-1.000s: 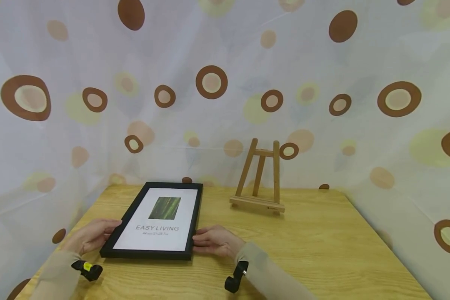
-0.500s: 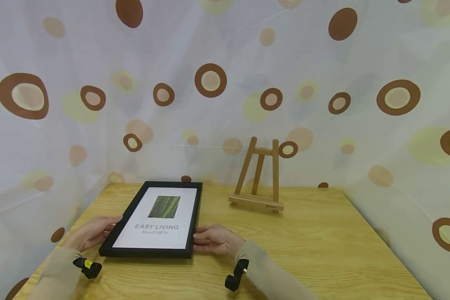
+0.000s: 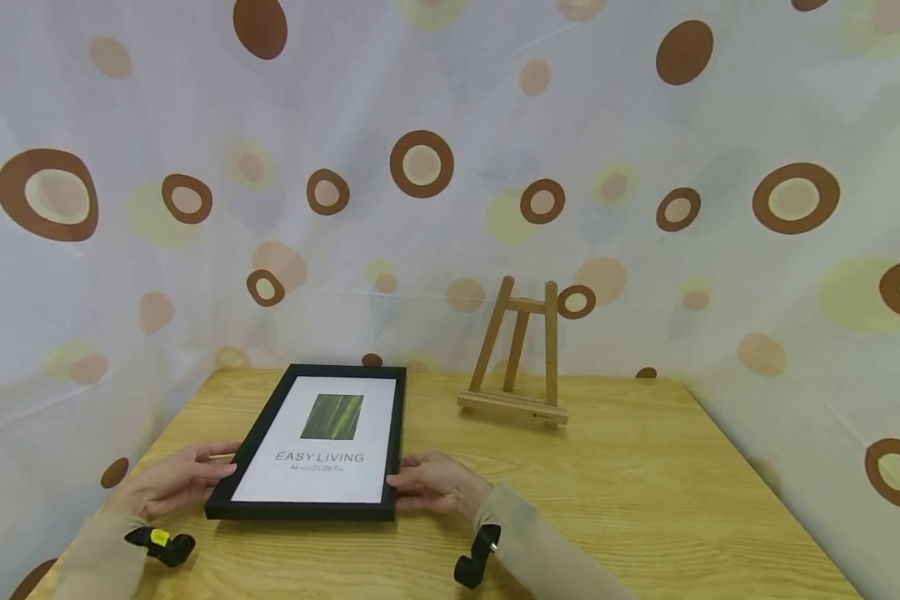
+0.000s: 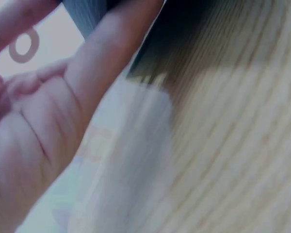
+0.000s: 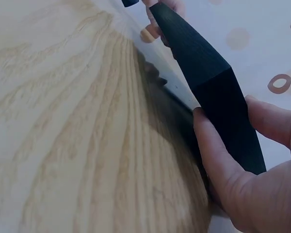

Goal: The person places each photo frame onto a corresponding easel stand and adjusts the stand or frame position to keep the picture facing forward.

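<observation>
A black picture frame (image 3: 300, 511) lies face up, its white insert (image 3: 311, 479) printed "EASY LIVING" below a small green picture. My left hand (image 3: 172, 485) grips its left side, thumb at the top edge. At the right side, my right hand (image 3: 438, 485) pinches the frame near its front corner. In the right wrist view, thumb and fingers (image 5: 213, 145) press opposite faces of the frame's border (image 5: 218, 97), which stands off the wood with a shadow beneath. Blurred in the left wrist view, my left hand's fingers (image 4: 111, 39) lie against the dark border.
A small wooden easel (image 3: 513, 404) stands toward the back of the table, right of the frame. The wood-grain table (image 3: 607, 500) runs up to a dotted curtain (image 3: 450, 100) at the back and sides.
The picture frame has shifted slightly right and toward me. My left hand has changed its hold, the thumb now lower along the left edge. The easel has stayed put.
</observation>
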### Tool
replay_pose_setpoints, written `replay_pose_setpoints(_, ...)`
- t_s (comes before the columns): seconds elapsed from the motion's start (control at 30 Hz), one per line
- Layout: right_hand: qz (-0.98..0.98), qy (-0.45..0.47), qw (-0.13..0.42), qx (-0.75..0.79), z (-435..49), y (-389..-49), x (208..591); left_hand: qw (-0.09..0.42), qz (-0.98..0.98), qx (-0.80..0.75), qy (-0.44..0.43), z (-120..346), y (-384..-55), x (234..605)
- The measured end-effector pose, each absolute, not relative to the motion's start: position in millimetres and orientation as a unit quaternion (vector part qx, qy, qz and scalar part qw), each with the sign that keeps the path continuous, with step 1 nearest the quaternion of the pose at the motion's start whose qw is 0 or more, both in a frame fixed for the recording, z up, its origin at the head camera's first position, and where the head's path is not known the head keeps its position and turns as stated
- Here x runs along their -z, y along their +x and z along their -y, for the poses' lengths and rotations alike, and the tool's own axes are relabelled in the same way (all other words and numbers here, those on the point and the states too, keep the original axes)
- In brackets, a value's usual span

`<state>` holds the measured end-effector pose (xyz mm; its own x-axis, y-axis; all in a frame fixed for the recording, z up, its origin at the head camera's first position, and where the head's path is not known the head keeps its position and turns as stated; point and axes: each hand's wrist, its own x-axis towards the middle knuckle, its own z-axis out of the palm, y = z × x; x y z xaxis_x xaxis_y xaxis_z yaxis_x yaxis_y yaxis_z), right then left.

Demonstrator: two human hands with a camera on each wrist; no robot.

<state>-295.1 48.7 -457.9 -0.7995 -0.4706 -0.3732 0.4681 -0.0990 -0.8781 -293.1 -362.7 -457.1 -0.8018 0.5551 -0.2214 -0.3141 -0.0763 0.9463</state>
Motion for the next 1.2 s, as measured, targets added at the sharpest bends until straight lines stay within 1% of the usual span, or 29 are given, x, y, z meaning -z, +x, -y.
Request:
replay_pose_setpoints(0.13, -0.599, -0.018, 0.320, 0.734, -50, -293, 460, 0.327, -0.559, -0.747, 0.151, 368, -290, 457)
replay_pose_setpoints(0.27, -0.611, -0.030, 0.314, 0.727, -50, -291, 461, 0.338, -0.550, -0.741, 0.184, 368, -288, 456)
replay_pose_setpoints(0.37, -0.618, -0.040, 0.305, 0.724, -52, -291, 461, 0.332, -0.568, -0.733, 0.172, 365, -288, 454)
replay_pose_setpoints(0.5, -0.620, -0.052, 0.296, 0.725, -54, -291, 463, 0.308, -0.606, -0.720, 0.139, 363, -287, 452)
replay_pose_setpoints(0.63, -0.619, -0.058, 0.287, 0.729, -57, -291, 462, 0.298, -0.608, -0.724, 0.129, 363, -287, 452)
replay_pose_setpoints(0.77, -0.623, -0.060, 0.277, 0.729, -59, -291, 460, 0.308, -0.601, -0.726, 0.132, 360, -287, 452)
replay_pose_setpoints(1.07, -0.627, -0.060, 0.257, 0.733, -67, -288, 456, 0.330, -0.629, -0.678, 0.190, 351, -287, 447)
replay_pose_setpoints(1.2, -0.637, -0.072, 0.239, 0.729, -73, -288, 458, 0.333, -0.641, -0.667, 0.182, 344, -288, 448)
